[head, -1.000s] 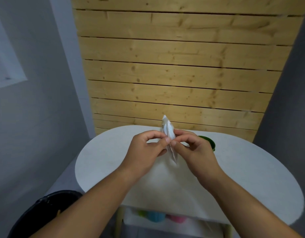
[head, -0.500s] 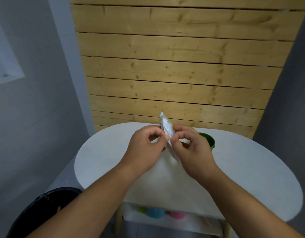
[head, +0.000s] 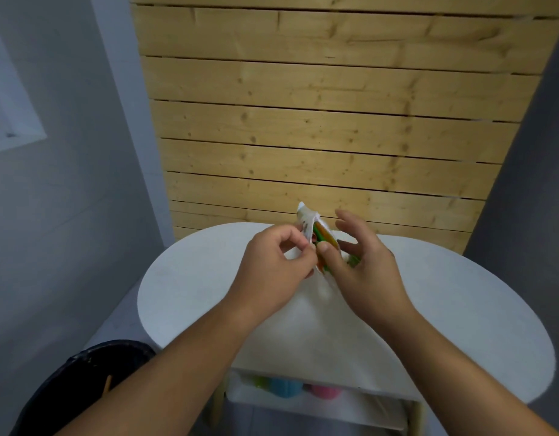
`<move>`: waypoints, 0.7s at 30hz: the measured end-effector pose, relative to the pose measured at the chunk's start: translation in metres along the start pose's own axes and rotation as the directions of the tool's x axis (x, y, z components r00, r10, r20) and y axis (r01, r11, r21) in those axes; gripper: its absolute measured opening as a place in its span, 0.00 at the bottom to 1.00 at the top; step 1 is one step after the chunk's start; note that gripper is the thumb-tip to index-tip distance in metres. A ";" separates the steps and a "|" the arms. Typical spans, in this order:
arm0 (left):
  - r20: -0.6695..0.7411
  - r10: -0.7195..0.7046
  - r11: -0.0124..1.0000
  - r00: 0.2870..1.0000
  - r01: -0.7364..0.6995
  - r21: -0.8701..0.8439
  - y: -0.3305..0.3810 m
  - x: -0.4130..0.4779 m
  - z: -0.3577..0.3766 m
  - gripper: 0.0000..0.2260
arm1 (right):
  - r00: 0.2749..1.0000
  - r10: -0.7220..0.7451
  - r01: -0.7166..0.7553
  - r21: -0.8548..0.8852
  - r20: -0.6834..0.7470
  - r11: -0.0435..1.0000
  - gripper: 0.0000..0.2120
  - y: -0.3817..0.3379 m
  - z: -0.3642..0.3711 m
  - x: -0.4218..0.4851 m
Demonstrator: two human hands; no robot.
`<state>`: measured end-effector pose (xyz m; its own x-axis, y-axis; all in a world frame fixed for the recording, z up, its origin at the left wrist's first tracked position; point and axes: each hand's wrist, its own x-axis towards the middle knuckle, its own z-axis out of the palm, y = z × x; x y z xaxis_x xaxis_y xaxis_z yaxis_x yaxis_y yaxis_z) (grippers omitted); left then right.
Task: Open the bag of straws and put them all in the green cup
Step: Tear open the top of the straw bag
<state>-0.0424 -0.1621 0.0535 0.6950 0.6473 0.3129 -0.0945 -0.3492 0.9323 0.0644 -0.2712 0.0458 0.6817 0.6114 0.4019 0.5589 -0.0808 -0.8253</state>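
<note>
Left fingers: your left hand (head: 273,267) pinches one wall of the bag (head: 308,226) between thumb and forefinger.
Right fingers: your right hand (head: 363,265) presses its thumb on the other wall, the remaining fingers spread wide.
Bag: held between both hands above the table (head: 190,287), mouth pulled apart toward 12 o'clock.
Straws (head: 323,239): coloured, inside the bag, long axis running roughly 11 to 5 o'clock.
Cup: barely seen; a green sliver (head: 353,261) shows behind your right fingers, at 3 o'clock from the bag.
Nearer hand: the right, I judge, so it should draw and drop the straws.
</note>
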 end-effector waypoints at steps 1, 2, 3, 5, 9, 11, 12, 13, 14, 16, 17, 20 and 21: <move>-0.001 0.004 1.000 1.000 -0.004 0.006 0.000 0.000 0.000 0.05 | 1.000 -0.008 0.008 -0.024 0.004 1.000 0.20 0.001 -0.002 0.002; 0.000 0.010 1.000 1.000 -0.010 0.022 -0.001 0.001 0.001 0.04 | 1.000 -0.011 0.011 -0.047 0.013 0.999 0.18 0.000 -0.004 0.003; 0.004 0.017 0.999 1.000 -0.017 0.039 -0.002 0.001 0.001 0.04 | 1.000 -0.006 0.006 -0.061 0.014 0.998 0.17 0.000 -0.005 0.003; 0.001 -0.019 1.000 1.000 0.019 0.016 -0.002 0.000 0.003 0.05 | 0.999 0.036 -0.036 0.002 -0.031 0.999 0.16 -0.002 -0.008 0.004; 0.039 -0.425 0.898 0.905 0.426 -0.111 -0.011 0.004 0.003 0.16 | 0.964 0.253 -0.209 0.350 -0.084 0.913 0.13 -0.009 -0.015 0.008; 0.163 -0.631 0.720 0.758 0.651 -0.241 -0.025 0.007 0.004 0.25 | 0.935 0.354 -0.305 0.559 0.024 0.771 0.12 -0.012 -0.016 0.010; 0.252 -0.676 0.608 0.692 0.718 -0.339 -0.033 0.009 0.006 0.30 | 0.920 0.384 -0.341 0.633 0.075 0.695 0.12 -0.014 -0.016 0.009; 0.340 -0.671 0.508 0.659 0.743 -0.435 -0.039 0.011 0.008 0.35 | 0.906 0.406 -0.371 0.685 0.119 0.627 0.12 -0.014 -0.015 0.009; 0.408 -0.631 0.430 0.660 0.735 -0.524 -0.044 0.012 0.010 0.39 | 0.893 0.420 -0.393 0.728 0.158 0.562 0.13 -0.013 -0.014 0.009; 0.441 -0.520 0.327 0.732 0.647 -0.689 -0.047 0.013 0.015 0.39 | 0.869 0.430 -0.436 0.792 0.246 0.428 0.14 -0.011 -0.012 0.009; 0.408 -0.476 0.286 0.779 0.576 -0.766 -0.047 0.015 0.017 0.37 | 0.850 0.442 -0.459 0.813 0.285 0.359 0.14 -0.010 -0.011 0.008; 0.257 -0.404 0.209 0.878 0.362 -0.908 -0.043 0.022 0.017 0.33 | 0.797 0.467 -0.511 0.839 0.383 0.184 0.14 -0.012 -0.010 0.005; 0.215 -0.400 0.212 0.891 0.318 -0.924 -0.041 0.024 0.015 0.31 | 0.780 0.475 -0.527 0.837 0.408 0.145 0.14 -0.012 -0.010 0.005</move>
<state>-0.0106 -0.1426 0.0202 0.8102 0.5709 -0.1328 -0.4577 0.7577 0.4653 0.0657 -0.2754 0.0619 0.6042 0.7597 -0.2404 -0.6733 0.3253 -0.6640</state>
